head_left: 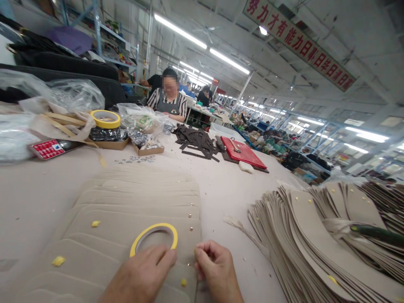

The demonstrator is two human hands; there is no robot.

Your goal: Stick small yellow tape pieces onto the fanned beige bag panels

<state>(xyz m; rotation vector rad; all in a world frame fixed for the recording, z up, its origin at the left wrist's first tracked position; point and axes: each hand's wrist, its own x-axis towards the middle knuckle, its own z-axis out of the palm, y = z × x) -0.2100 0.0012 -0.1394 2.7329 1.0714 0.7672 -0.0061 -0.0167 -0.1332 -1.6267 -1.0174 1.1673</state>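
My left hand [145, 269] is closed around the near side of a roll of yellow tape [173, 230], which it holds over the beige fabric panels [126, 219]. These panels lie overlapped in a fanned stack, with small metal studs along their right edge and bits of yellow tape [58, 261] stuck on several. At that right edge my right hand [214, 263] is pinched, thumb against forefinger, beside a stud. Whatever sits between those fingertips is too small or hidden to make out.
Bundled beige pieces [284, 235] stand at the right, with a dark green-handled tool [375, 233] on them. Farther back are a red slab [244, 152] with a hammer, dark strips [195, 141], loose metal bits [135, 159] and another tape roll [105, 119]. A co-worker [168, 99] sits opposite.
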